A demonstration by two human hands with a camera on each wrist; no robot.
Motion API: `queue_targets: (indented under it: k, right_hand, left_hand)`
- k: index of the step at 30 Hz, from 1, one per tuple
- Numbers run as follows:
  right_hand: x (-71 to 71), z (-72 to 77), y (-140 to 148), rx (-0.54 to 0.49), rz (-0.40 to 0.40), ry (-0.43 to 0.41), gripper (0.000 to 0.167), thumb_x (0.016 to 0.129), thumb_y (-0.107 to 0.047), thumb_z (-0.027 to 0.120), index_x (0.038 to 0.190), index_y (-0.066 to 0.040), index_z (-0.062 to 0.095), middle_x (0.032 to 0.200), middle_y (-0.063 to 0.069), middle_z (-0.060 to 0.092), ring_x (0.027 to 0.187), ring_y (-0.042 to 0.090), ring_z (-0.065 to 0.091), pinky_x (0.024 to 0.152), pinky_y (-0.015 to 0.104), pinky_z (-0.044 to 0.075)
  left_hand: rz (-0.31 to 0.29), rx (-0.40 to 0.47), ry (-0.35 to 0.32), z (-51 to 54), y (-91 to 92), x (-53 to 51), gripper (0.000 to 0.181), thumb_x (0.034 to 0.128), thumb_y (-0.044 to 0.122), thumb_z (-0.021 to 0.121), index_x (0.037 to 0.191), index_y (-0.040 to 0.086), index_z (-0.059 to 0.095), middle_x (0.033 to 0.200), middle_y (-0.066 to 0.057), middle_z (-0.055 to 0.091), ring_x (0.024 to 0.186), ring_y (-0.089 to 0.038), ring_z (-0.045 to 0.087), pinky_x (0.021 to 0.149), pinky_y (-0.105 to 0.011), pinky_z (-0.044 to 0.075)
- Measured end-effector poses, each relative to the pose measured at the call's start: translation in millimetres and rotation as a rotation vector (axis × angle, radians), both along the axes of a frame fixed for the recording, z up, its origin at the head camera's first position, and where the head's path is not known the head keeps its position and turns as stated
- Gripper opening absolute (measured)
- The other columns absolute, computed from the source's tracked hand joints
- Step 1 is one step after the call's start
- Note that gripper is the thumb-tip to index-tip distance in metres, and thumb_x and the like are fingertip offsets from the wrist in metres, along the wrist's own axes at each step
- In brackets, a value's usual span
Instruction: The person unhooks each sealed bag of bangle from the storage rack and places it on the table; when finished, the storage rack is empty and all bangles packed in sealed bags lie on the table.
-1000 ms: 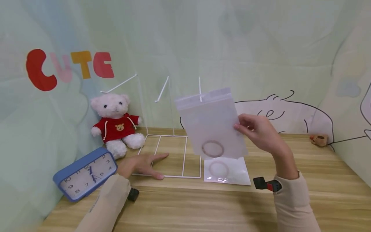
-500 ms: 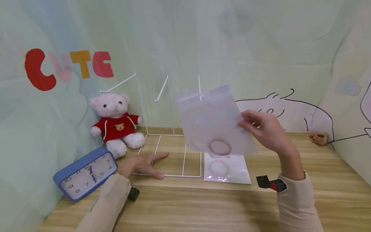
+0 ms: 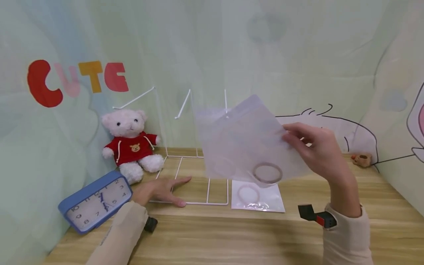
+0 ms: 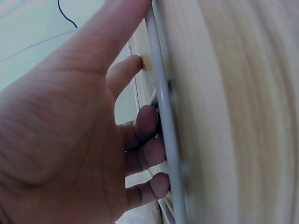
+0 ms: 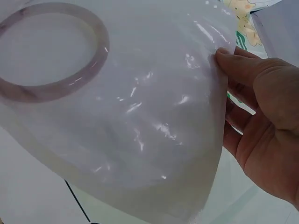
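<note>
My right hand [image 3: 322, 154] pinches the right edge of a translucent zip bag [image 3: 255, 136] between thumb and fingers. A brownish ring [image 3: 267, 173] lies inside its lower part. This bag is tilted, its top near the tip of the right hook [image 3: 226, 101]; whether the hook passes through it I cannot tell. Another bag [image 3: 207, 143] hangs behind it. In the right wrist view the thumb presses the bag [image 5: 154, 102], the ring [image 5: 100, 56] at upper left. My left hand [image 3: 162, 189], fingers spread, rests on the white wire rack's base [image 3: 198, 203]; the left wrist view shows fingertips beside a bar [image 4: 169, 121].
A flat bag [image 3: 275, 200] with a pale ring lies on the table right of the rack. A white teddy bear [image 3: 132, 147] in red sits at the left, behind a blue clock [image 3: 87, 184]. A small brown toy [image 3: 362, 159] stands at the far right.
My right hand has moved right, pulling the front bag's edge along and tilting it, so the bag behind shows more. The left hand has stayed on the rack.
</note>
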State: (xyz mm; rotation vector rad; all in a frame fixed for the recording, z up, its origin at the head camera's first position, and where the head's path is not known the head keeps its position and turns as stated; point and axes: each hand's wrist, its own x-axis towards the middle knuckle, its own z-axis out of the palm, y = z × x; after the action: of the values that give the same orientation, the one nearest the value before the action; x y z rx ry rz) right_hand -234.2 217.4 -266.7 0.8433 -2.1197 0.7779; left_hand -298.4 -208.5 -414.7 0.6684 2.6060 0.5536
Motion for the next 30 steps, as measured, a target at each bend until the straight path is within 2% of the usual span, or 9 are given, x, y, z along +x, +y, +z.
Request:
queue_targets:
  k: [4,7,10,14,21,26,30]
  right_hand:
    - [3.7,-4.3,2,-0.047,0.013,-0.015,0.024,0.087,0.007,0.072,0.107,-0.005,0.075,0.085,0.006,0.074,0.068,0.002,0.062,0.061,0.011,0.051]
    - [5.1,-10.4,3,-0.08,0.019,0.012,0.029,0.085,0.011,0.072,0.111,-0.003,0.074,0.084,0.009,0.074,0.067,0.0,0.063,0.06,0.011,0.052]
    - [5.1,-13.8,5,-0.127,0.021,0.073,0.037,0.082,0.015,0.073,0.115,-0.001,0.072,0.082,0.014,0.073,0.068,-0.001,0.065,0.06,0.01,0.051]
    - [4.4,-7.3,8,-0.189,0.035,0.14,0.038,0.082,0.016,0.072,0.117,0.0,0.071,0.082,0.018,0.072,0.072,-0.002,0.066,0.063,0.01,0.052]
    - [7.5,1.7,24,-0.266,-0.011,0.164,0.03,0.085,0.011,0.072,0.114,0.003,0.072,0.088,-0.009,0.07,0.075,-0.004,0.066,0.069,0.01,0.052]
    - [9.8,2.3,41,-0.34,-0.033,0.159,0.031,0.084,0.015,0.07,0.115,0.007,0.07,0.087,-0.016,0.069,0.069,-0.003,0.064,0.064,0.009,0.05]
    - [11.4,1.3,52,-0.387,-0.056,0.149,0.031,0.087,0.012,0.069,0.118,0.008,0.069,0.089,-0.016,0.069,0.065,-0.003,0.063,0.06,0.008,0.049]
  left_hand:
    - [-0.044,0.039,0.001,-7.5,1.9,-0.5,0.096,0.081,0.051,0.08,0.157,0.013,0.035,0.151,-0.024,0.042,0.139,-0.045,0.038,0.111,-0.062,0.031]
    - [-0.069,0.05,0.004,-11.5,1.7,0.4,0.095,0.0813,0.049,0.08,0.156,0.01,0.035,0.151,-0.025,0.043,0.138,-0.045,0.039,0.11,-0.061,0.032]
    - [-0.062,0.044,0.013,-10.6,0.1,0.7,0.095,0.0808,0.049,0.081,0.156,0.011,0.036,0.151,-0.024,0.043,0.137,-0.045,0.039,0.11,-0.061,0.033]
    - [-0.045,0.036,0.028,-4.6,-0.7,-0.9,0.096,0.0804,0.05,0.081,0.156,0.012,0.036,0.15,-0.025,0.043,0.137,-0.045,0.04,0.109,-0.062,0.033]
    - [-0.042,0.035,0.03,-2.4,-1.5,-2.6,0.096,0.0805,0.051,0.08,0.156,0.012,0.036,0.15,-0.027,0.043,0.137,-0.046,0.04,0.108,-0.063,0.033]
    - [-0.042,0.028,0.029,-3.2,-0.5,-3.1,0.096,0.0807,0.051,0.08,0.156,0.013,0.035,0.151,-0.026,0.042,0.137,-0.046,0.039,0.108,-0.064,0.033]
    - [-0.036,0.038,0.018,-3.0,-0.1,-2.1,0.095,0.0808,0.05,0.08,0.156,0.013,0.035,0.152,-0.025,0.041,0.138,-0.046,0.038,0.108,-0.065,0.032]
